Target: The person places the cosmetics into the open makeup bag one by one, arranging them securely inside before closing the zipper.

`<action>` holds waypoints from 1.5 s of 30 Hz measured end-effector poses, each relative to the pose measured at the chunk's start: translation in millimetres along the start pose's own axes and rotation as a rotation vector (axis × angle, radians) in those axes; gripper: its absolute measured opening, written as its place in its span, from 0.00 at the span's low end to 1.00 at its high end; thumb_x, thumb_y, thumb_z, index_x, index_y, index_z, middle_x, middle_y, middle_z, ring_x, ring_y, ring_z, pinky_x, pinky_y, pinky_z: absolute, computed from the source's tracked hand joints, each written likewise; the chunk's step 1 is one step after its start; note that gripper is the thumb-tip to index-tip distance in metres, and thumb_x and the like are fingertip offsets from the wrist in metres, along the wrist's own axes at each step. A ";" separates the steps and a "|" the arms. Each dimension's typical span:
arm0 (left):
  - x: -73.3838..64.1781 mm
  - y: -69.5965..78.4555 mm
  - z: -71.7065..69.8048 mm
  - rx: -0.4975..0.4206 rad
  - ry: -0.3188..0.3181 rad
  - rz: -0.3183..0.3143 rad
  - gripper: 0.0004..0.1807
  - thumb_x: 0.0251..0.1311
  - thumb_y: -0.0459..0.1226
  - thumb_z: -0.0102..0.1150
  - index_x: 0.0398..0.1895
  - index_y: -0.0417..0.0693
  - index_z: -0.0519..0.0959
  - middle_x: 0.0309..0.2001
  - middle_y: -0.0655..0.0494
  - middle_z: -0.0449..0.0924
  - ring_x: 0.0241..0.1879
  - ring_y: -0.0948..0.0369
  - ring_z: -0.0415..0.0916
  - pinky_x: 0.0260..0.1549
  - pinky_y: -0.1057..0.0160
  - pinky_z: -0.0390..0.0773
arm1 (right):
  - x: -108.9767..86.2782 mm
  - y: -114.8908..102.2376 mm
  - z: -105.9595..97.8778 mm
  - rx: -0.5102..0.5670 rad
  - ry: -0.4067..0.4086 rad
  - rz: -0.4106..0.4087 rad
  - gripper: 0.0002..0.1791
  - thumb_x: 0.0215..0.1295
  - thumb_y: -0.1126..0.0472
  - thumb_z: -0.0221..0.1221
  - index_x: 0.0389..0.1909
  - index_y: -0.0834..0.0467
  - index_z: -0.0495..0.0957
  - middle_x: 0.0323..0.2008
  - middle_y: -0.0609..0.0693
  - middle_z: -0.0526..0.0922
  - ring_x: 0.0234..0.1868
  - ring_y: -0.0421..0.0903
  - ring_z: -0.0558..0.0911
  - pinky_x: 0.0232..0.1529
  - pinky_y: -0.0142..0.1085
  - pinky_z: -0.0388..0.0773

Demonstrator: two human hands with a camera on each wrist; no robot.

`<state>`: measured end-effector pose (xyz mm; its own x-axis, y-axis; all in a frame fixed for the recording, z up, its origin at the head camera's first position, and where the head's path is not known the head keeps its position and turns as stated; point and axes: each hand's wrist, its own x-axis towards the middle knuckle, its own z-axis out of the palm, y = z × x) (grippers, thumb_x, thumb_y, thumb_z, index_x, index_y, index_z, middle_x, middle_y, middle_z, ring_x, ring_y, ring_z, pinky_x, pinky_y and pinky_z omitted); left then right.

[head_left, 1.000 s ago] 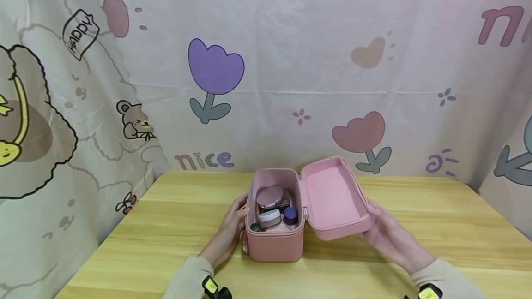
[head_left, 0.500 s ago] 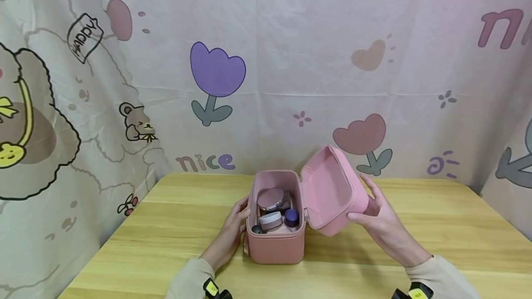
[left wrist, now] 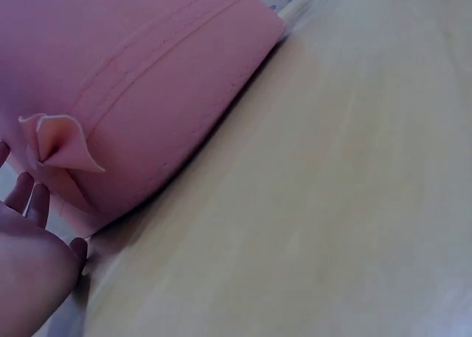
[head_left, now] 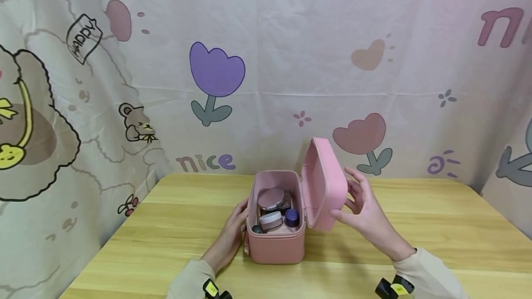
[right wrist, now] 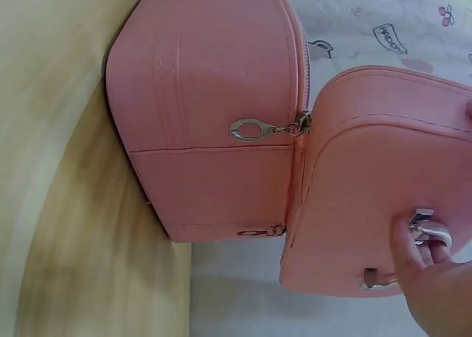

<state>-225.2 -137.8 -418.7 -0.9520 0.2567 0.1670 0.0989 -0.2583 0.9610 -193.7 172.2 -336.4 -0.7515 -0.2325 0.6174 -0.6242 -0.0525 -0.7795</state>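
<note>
A pink makeup case (head_left: pixel 277 250) stands on the table with its lid (head_left: pixel 337 183) raised nearly upright on the right. Inside lie a round compact (head_left: pixel 271 198), a white-topped jar (head_left: pixel 271 220), a purple jar (head_left: pixel 292 217) and a small dark cap (head_left: pixel 256 229). My left hand (head_left: pixel 227 239) rests along the case's left wall, fingers extended, beside a small pink bow (left wrist: pixel 63 149). My right hand (head_left: pixel 370 218) holds the lid from outside, thumb at its near edge and fingers curled at the metal handle fitting (right wrist: pixel 431 234).
The wooden table (head_left: pixel 174 225) reaches back to a patterned cloth (head_left: pixel 287 50) hanging behind and at both sides. Metal zipper pulls (right wrist: pixel 252 129) hang on the case's hinge side. Wrist cameras (head_left: pixel 394 286) sit on both sleeves.
The lid has swung up and leftward from a low slant, with my right hand following it and shifting from its outer edge to its outer face. My left hand has stayed put.
</note>
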 end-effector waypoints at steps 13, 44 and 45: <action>-4.3 2.8 3.7 -0.192 -0.091 -0.046 0.35 0.75 0.44 0.40 0.77 0.42 0.41 0.77 0.45 0.36 0.73 0.52 0.35 0.65 0.65 0.49 | 2.6 -1.2 4.3 -0.201 -0.023 -0.090 0.50 0.47 0.80 0.65 0.69 0.66 0.49 0.58 0.60 0.65 0.56 0.41 0.69 0.52 0.25 0.69; 0.2 -3.8 -0.9 -0.070 -0.011 -0.059 0.34 0.72 0.42 0.46 0.76 0.43 0.48 0.76 0.48 0.44 0.72 0.54 0.42 0.60 0.71 0.57 | 35.3 -15.5 23.3 -0.454 -0.240 -0.092 0.41 0.48 0.70 0.70 0.63 0.64 0.61 0.56 0.56 0.73 0.56 0.52 0.73 0.55 0.47 0.74; 0.3 -3.6 -0.9 -0.069 -0.012 -0.057 0.34 0.72 0.42 0.46 0.76 0.43 0.48 0.76 0.48 0.43 0.72 0.53 0.42 0.60 0.71 0.57 | 36.3 -15.8 24.4 -0.461 -0.247 -0.094 0.41 0.48 0.70 0.70 0.63 0.64 0.61 0.56 0.56 0.73 0.56 0.51 0.73 0.56 0.47 0.73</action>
<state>-226.1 -137.5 -422.3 -0.9519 0.2839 0.1150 0.0236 -0.3063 0.9516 -205.8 140.9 -304.2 -0.6499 -0.4724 0.5954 -0.7573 0.3356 -0.5603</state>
